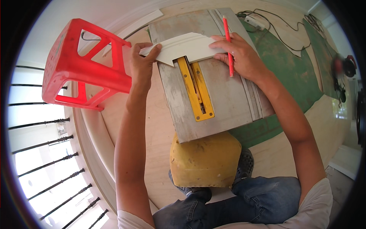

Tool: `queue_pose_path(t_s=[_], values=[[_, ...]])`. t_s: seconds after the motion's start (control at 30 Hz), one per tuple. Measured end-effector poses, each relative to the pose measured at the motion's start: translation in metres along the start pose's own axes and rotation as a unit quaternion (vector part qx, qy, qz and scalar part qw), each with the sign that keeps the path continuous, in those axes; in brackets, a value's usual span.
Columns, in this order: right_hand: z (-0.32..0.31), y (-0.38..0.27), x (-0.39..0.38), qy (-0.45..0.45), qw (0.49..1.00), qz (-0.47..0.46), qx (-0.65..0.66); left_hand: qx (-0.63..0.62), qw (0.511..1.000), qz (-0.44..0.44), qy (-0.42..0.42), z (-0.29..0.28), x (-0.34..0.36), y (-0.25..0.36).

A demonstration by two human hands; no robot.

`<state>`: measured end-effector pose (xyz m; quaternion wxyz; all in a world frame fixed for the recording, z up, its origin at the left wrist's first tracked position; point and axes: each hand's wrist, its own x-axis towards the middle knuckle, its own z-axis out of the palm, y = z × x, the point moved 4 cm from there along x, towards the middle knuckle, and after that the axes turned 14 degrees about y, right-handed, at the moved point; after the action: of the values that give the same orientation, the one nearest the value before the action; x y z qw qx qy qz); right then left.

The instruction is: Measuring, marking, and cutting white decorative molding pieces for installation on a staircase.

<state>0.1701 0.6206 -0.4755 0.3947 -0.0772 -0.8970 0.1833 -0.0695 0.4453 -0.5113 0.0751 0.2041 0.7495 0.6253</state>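
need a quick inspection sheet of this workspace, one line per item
surface: grey metal table, smudged, with a yellow slotted insert
job's things: white board, notched on its near edge, partly over the insert; red pencil
hands: left hand grips the board's left end; right hand pinches its right end, pencil between fingers
clutter: red stool at left; black-and-red tool far right
cables: black cable beyond the table, upper right
surroundings: green sheet on floor; railing at left
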Motion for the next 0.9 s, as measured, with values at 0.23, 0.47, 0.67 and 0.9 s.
queue_pose_path(t_s=[0.23,0.47,0.67,0.9], values=[[0.002,0.002,-0.002,0.001,1.000,-0.002,0.017,0.009,1.000,-0.005,0.002,-0.001,0.001,-0.004],[-0.003,0.009,0.006,0.001,1.000,-0.006,0.003,0.010,1.000,-0.013,0.003,0.010,0.008,0.014],[0.001,0.043,0.055,0.042,0.986,0.098,0.132,-0.161,0.983,-0.089,0.029,-0.002,0.029,0.046],[0.063,0.170,0.153,-0.269,0.933,0.209,-0.120,-0.174,0.980,0.021,0.094,-0.045,0.017,0.108]])
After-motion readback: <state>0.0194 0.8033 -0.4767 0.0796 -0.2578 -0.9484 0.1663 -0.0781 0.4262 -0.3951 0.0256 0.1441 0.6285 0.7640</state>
